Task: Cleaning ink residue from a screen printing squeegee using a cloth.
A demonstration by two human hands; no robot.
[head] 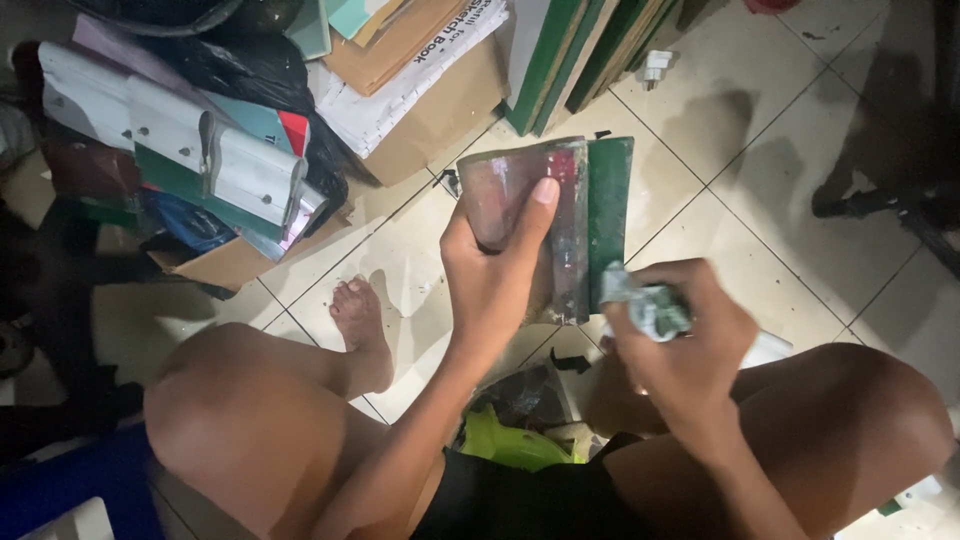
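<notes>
Mid-frame, left hand grips the book; right hand pinches a crumpled cloth. Best wiped steadily along the green spine.

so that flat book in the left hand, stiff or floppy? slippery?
Probably stiff: the book stands upright from the left hand, which grips only its lower part, and shows no sag. Its red and green cover looks glossy, so it may be a bit slippery. It seems light for its size, since one hand holds it while the right hand presses a crumpled cloth against it.
</notes>
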